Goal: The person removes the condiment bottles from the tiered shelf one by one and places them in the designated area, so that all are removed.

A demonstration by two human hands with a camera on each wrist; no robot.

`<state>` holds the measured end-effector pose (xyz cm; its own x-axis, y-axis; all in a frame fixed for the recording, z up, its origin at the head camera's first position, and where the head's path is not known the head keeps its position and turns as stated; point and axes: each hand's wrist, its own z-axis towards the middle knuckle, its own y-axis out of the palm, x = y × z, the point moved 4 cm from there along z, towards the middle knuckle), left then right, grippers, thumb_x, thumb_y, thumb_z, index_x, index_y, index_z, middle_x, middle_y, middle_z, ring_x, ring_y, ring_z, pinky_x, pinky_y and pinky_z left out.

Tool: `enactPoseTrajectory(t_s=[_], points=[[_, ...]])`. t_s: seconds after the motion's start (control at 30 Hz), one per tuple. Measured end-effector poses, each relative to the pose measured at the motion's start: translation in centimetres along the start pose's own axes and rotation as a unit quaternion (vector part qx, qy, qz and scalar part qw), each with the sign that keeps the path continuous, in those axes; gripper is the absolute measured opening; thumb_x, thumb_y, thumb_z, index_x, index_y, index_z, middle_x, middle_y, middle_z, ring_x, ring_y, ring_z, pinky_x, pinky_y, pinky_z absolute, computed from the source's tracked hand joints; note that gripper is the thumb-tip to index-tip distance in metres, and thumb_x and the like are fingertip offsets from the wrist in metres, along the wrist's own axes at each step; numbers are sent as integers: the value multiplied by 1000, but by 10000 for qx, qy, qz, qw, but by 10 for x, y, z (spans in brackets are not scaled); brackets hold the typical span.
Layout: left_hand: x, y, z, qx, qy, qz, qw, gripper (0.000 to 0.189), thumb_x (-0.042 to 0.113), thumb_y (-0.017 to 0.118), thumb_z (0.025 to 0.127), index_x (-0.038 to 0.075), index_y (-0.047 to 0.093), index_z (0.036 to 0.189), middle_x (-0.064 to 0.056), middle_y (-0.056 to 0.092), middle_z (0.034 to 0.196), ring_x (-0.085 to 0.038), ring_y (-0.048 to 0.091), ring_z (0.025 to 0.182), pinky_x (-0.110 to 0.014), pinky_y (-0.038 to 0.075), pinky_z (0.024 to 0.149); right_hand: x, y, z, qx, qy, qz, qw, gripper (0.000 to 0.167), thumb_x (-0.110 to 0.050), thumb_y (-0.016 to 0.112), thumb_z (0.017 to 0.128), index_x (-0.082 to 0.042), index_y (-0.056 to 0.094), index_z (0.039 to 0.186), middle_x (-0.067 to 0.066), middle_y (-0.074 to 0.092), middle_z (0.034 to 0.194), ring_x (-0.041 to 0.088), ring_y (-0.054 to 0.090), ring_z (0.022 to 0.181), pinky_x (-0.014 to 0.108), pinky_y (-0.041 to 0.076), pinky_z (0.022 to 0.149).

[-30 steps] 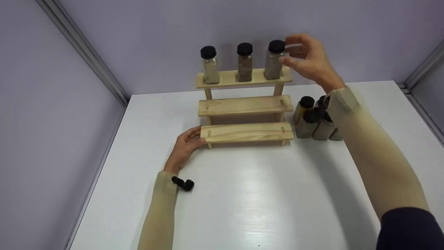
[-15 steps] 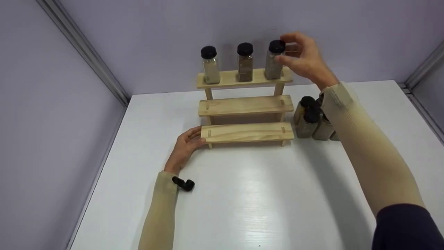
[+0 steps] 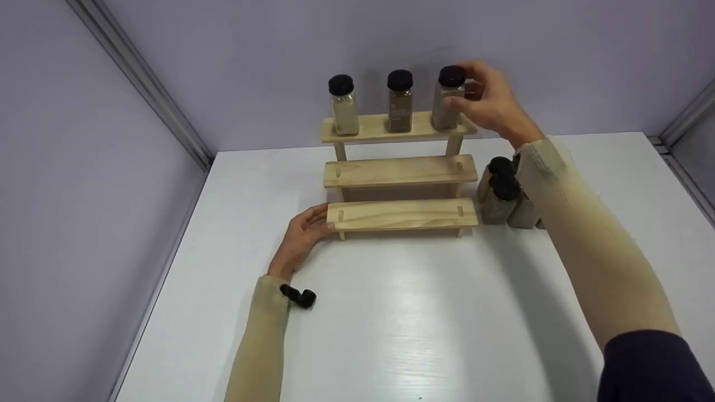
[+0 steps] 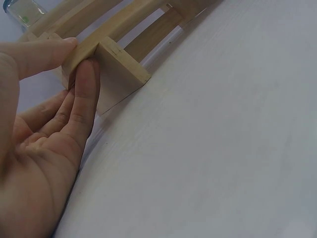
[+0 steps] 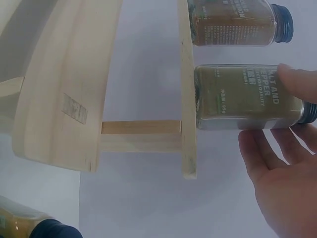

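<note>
1. Salt-and-pepper jar: stood near the right end of the top tier; judged light, slippery, breakable, best held below its cap.
2. Right hand: fingers pinched its upper body.
3. Left hand: fingers pinched the left end of the lowest tier.

We seem to be in a lab-like booth rather than a lived-in room. We see a plain lilac-grey back panel and a matching side panel meeting at a metal corner profile, with more metal framing at the far right. Between them we find a smooth white worktop. Only the spice jars on the wooden rack hint to us of a kitchen.
</note>
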<state>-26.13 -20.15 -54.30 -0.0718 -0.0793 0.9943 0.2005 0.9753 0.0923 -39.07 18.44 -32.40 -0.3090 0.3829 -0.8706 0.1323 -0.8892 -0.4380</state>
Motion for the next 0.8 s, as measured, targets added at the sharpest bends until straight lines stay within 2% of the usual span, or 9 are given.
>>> enactPoseTrajectory(t_s=[0.37,0.63,0.8], points=[[-1,1,1,-20,5,30,10000,61,7,74,101,1,50,156,-21,57,152,-30,63,133,-32,59,106,0,-2,-2,87,11,-17,10000,59,-5,75,100,-9,53,154,15,59,151,33,61,134,40,51,118],[-2,-1,3,9,-25,58,10000,61,8,74,101,1,50,156,-20,57,152,-29,63,132,-32,58,107,1,-10,-9,231,-200,55,9995,57,-4,76,99,-6,56,152,8,65,139,21,67,119,31,57,108],[-1,-3,3,-28,16,23,10000,61,7,73,102,1,49,157,-21,56,153,-28,64,131,-32,58,107,0,-14,-17,274,-281,-33,9992,57,-9,79,98,-8,57,150,3,66,135,15,67,114,28,58,104]])
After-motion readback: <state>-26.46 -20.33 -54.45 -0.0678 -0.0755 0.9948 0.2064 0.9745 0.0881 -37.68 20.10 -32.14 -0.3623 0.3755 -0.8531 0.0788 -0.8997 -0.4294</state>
